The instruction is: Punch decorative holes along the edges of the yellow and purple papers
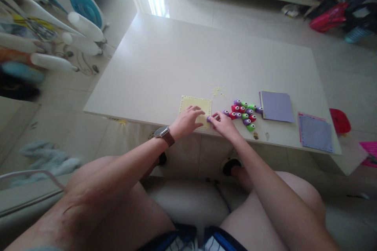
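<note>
A white table [206, 55] is seen from above; its near edge runs across the middle of the view, and its near right corner is partly overlapped by a white object that cannot be identified. Everything on it is gathered along the near edge.

A purple paper stack [277, 106] lies toward the right end, set back slightly from the near edge. A second, blue-grey sheet pile [315, 132] with a pink margin lies at the near right corner, well apart from the hands.

A yellow paper square [196, 108] lies at the middle of the near edge. Its near right part is covered by the left hand [188, 119], which is laid flat on it with the fingers spread and nothing gripped. A watch [164, 134] is worn on that wrist.

The right hand [224, 123] rests just beside the square's right edge, fingers curled narrowly on a small purple punch [209, 119]; most of that punch is hidden by the fingertips, so its shape cannot be made out.

A cluster of small coloured punches [244, 111] in red, green and purple lies between the right hand and the purple stack. Yellow paper scraps [218, 90] are scattered just beyond the square.
</note>
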The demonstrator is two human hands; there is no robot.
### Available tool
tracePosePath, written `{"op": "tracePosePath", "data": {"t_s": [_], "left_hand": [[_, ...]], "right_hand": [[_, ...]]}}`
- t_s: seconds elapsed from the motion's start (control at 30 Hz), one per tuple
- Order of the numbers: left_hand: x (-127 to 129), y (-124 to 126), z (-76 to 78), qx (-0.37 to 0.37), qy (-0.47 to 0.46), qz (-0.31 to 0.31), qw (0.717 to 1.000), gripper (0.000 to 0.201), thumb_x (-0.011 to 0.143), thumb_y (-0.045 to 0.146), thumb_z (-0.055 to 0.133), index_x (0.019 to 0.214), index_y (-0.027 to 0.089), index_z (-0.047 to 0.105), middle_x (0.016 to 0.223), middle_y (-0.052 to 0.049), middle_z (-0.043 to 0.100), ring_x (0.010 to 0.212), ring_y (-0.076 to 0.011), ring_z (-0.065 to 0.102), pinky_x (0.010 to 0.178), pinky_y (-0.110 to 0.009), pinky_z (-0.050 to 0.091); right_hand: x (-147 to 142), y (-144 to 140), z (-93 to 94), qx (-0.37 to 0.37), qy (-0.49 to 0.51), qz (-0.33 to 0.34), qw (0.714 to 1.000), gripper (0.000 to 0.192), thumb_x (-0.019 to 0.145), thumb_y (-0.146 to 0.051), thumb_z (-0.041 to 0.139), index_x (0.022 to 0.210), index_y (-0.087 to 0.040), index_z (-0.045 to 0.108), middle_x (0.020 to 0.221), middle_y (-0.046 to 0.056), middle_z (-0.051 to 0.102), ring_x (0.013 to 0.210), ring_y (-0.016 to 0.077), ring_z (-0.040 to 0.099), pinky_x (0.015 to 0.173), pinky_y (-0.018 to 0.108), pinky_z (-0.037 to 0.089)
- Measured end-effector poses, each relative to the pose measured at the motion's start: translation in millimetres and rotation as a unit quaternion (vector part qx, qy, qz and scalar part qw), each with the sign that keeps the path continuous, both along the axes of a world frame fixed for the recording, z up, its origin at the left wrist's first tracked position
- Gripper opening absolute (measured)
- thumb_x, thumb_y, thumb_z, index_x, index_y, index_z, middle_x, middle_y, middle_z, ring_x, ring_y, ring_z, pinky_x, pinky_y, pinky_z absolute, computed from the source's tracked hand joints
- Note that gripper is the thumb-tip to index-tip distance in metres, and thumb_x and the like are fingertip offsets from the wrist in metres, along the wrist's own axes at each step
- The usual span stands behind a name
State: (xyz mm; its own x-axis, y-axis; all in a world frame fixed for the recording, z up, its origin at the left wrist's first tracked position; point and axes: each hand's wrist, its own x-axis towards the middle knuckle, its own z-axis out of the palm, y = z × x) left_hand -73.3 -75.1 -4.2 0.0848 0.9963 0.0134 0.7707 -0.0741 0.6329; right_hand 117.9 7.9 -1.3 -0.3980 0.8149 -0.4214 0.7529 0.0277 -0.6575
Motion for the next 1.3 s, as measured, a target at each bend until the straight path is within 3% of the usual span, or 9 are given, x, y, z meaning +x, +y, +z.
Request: {"op": "tracePosePath", "data": {"t_s": [0.1,0.2,0.4,0.53,0.83,1.0,1.17,1.3], "left_hand": [[5.7,8.4,-2.3,-0.038,-0.1,0.075,0.991,0.027,0.085,0.026,0.082,0.108,0.017,0.073,0.11,-0.008,0.071,0.1,-0.0217,0.066,0.089,-0.035,0.054],[11.8,18.1,-2.0,-0.11,-0.197,0.125,0.966,0.021,0.085,0.029,0.082,0.095,0.014,0.072,0.091,-0.006,0.073,0.076,-0.0152,0.064,0.068,-0.027,0.051],[19.7,30.4,1.3,-0.18,-0.287,0.156,0.928,0.017,0.086,0.026,0.081,0.089,0.012,0.071,0.067,-0.003,0.068,0.058,-0.0111,0.061,0.054,-0.022,0.043],[22.7,34.8,-3.0,-0.183,-0.31,0.161,0.919,0.016,0.085,0.022,0.081,0.086,0.011,0.07,0.065,-0.002,0.069,0.053,-0.0092,0.059,0.05,-0.02,0.041],[27.8,40.4,4.9,-0.204,-0.297,0.181,0.915,0.016,0.082,0.016,0.084,0.079,0.009,0.07,0.059,-0.002,0.066,0.049,-0.0102,0.06,0.05,-0.021,0.045],[30.6,41.4,11.0,-0.197,-0.248,0.184,0.93,0.012,0.081,0.014,0.083,0.079,0.01,0.072,0.058,-0.002,0.065,0.05,-0.0103,0.06,0.051,-0.022,0.044],[18.7,43.1,11.3,-0.187,-0.211,0.14,0.949,0.017,0.084,0.023,0.081,0.096,0.012,0.074,0.084,-0.007,0.075,0.062,-0.0129,0.065,0.059,-0.025,0.049],[3.4,34.2,8.1,-0.099,-0.079,0.085,0.988,0.022,0.083,0.023,0.08,0.103,0.016,0.073,0.109,-0.009,0.073,0.098,-0.0221,0.068,0.088,-0.035,0.055]], "right_hand": [[-1.2,1.5,-2.1,-0.007,-0.003,-0.011,1.0,0.015,0.097,-0.033,0.07,0.096,-0.019,0.064,0.08,0.001,0.07,0.07,0.0152,0.065,0.066,0.024,0.045],[-3.2,3.5,-4.2,-0.009,-0.006,-0.025,1.0,0.017,0.095,-0.033,0.072,0.096,-0.019,0.064,0.079,0.001,0.069,0.069,0.0154,0.065,0.066,0.023,0.046],[-7.4,5.4,-3.8,-0.003,-0.03,-0.041,0.999,0.02,0.092,-0.034,0.075,0.095,-0.019,0.062,0.078,0.0,0.067,0.068,0.0148,0.063,0.066,0.023,0.046],[-7.8,6.6,-5.5,-0.002,-0.029,-0.048,0.998,0.02,0.091,-0.034,0.075,0.095,-0.019,0.062,0.077,-0.001,0.066,0.067,0.0144,0.063,0.065,0.023,0.047],[-8.7,9.1,-13.8,0.017,-0.037,-0.05,0.998,0.023,0.087,-0.034,0.079,0.09,-0.02,0.061,0.077,0.001,0.068,0.068,0.0152,0.064,0.065,0.022,0.048],[-10.6,10.1,-13.7,0.019,-0.049,-0.046,0.998,0.025,0.085,-0.035,0.082,0.09,-0.02,0.063,0.079,0.002,0.069,0.071,0.0163,0.065,0.066,0.023,0.048],[-8.0,10.5,-13.2,-0.018,-0.036,-0.014,0.999,0.024,0.093,-0.042,0.074,0.098,-0.021,0.065,0.083,0.002,0.07,0.073,0.0166,0.065,0.067,0.024,0.048],[-6.5,6.6,-1.7,-0.022,-0.035,0.002,0.999,0.019,0.098,-0.04,0.069,0.101,-0.021,0.066,0.085,0.002,0.071,0.076,0.0165,0.065,0.069,0.024,0.046]]}}
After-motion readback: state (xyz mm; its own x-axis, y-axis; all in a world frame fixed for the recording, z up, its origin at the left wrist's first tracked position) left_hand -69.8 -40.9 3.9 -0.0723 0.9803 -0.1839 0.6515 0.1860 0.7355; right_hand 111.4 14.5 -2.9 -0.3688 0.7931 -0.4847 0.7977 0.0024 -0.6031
